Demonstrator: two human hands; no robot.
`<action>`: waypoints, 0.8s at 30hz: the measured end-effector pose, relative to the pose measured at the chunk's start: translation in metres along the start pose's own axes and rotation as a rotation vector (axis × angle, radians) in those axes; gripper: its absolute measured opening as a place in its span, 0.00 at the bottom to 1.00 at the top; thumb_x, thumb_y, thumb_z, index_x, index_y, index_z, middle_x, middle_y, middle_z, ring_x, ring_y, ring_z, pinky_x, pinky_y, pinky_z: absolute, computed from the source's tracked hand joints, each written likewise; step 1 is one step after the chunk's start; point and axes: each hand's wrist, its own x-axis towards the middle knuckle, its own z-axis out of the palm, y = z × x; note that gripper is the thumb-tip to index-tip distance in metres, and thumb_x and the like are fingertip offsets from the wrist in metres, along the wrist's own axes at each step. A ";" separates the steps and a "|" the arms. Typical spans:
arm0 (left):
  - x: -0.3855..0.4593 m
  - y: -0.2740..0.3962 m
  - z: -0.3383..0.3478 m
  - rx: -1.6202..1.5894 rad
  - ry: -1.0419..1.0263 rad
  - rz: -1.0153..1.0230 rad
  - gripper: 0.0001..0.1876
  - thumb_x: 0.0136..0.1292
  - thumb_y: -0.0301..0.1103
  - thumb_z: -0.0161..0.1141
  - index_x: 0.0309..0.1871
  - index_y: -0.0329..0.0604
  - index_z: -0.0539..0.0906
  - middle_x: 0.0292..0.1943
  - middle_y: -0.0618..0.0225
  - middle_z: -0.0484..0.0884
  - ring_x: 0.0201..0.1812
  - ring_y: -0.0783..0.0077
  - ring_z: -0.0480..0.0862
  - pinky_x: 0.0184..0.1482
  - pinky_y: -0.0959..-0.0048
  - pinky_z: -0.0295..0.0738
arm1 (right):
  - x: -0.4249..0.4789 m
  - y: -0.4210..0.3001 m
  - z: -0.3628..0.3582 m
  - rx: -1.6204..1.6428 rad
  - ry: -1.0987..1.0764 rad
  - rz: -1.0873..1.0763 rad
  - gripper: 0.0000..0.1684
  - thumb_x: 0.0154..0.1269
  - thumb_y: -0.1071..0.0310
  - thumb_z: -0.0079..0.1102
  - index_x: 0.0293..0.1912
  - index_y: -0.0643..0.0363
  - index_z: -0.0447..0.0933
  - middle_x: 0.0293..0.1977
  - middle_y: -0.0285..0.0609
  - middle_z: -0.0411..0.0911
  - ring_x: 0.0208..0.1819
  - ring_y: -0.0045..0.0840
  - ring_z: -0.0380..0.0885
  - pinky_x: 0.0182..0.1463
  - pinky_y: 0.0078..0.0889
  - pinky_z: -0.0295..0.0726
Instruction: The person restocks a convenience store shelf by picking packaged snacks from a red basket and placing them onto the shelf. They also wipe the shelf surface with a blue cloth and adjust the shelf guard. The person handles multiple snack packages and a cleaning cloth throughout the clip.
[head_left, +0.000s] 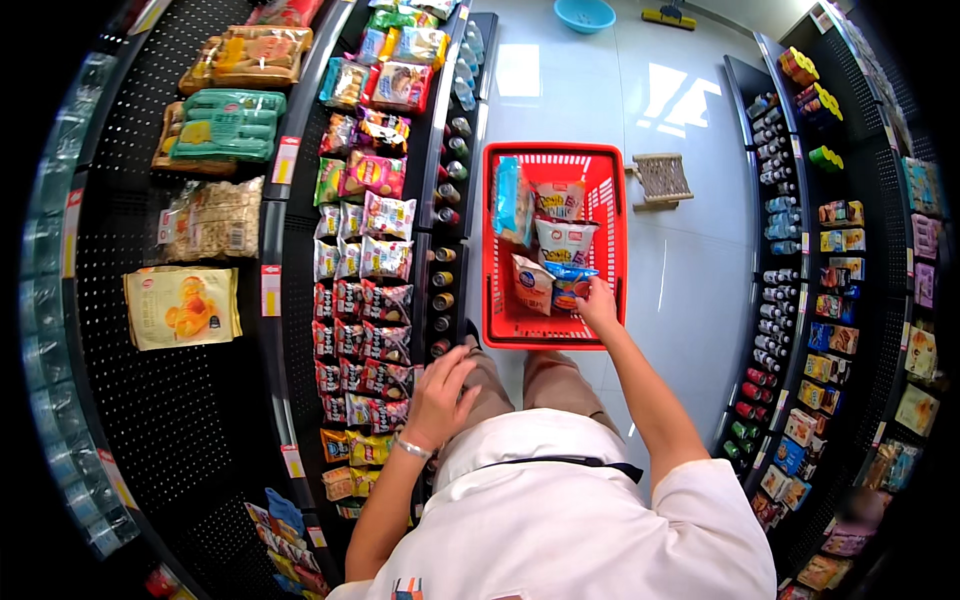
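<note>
A red plastic shopping basket (543, 331) is in front of my legs. My right hand (598, 303) reaches into it, its fingers gripping the edge of a blue snack bag (568, 283). Beside that bag lies a pale pink snack bag (533, 285). Two silvery-white snack bags (566, 238) lie farther up the basket, and a light-blue package (509, 196) leans in its far left corner. My left hand (445, 390) is in the air at my left thigh, fingers apart and holding nothing, close to the shelf of snack bags.
On the left, shelves carry rows of snack bags (386, 303), bread packs (229, 124) and drink cans (443, 279). Bottles (782, 225) and boxed snacks (841, 240) line the right shelves. A small wooden stool (661, 178), a blue basin (584, 14) and a yellow mop head (669, 18) are on the tiled floor.
</note>
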 end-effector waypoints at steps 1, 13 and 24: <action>-0.015 -0.005 0.010 0.024 -0.056 -0.025 0.18 0.56 0.29 0.65 0.50 0.35 0.78 0.57 0.53 0.76 0.55 0.50 0.78 0.56 0.59 0.74 | 0.007 -0.010 -0.004 -0.096 -0.042 -0.040 0.32 0.53 0.70 0.67 0.58 0.63 0.70 0.56 0.53 0.72 0.57 0.46 0.73 0.60 0.45 0.74; -0.078 -0.012 0.046 -0.127 -0.135 -0.445 0.15 0.58 0.26 0.63 0.49 0.36 0.79 0.47 0.54 0.81 0.49 0.50 0.81 0.51 0.61 0.77 | 0.077 -0.004 0.024 -0.344 -0.118 0.076 0.37 0.51 0.68 0.68 0.62 0.61 0.67 0.62 0.51 0.69 0.62 0.45 0.69 0.64 0.44 0.72; -0.189 -0.057 0.114 -1.236 -0.463 -1.235 0.27 0.73 0.54 0.51 0.53 0.34 0.80 0.44 0.73 0.83 0.44 0.81 0.78 0.51 0.77 0.73 | 0.053 -0.008 0.037 -0.235 0.051 -0.201 0.31 0.52 0.74 0.64 0.58 0.61 0.70 0.59 0.52 0.70 0.60 0.45 0.70 0.64 0.45 0.70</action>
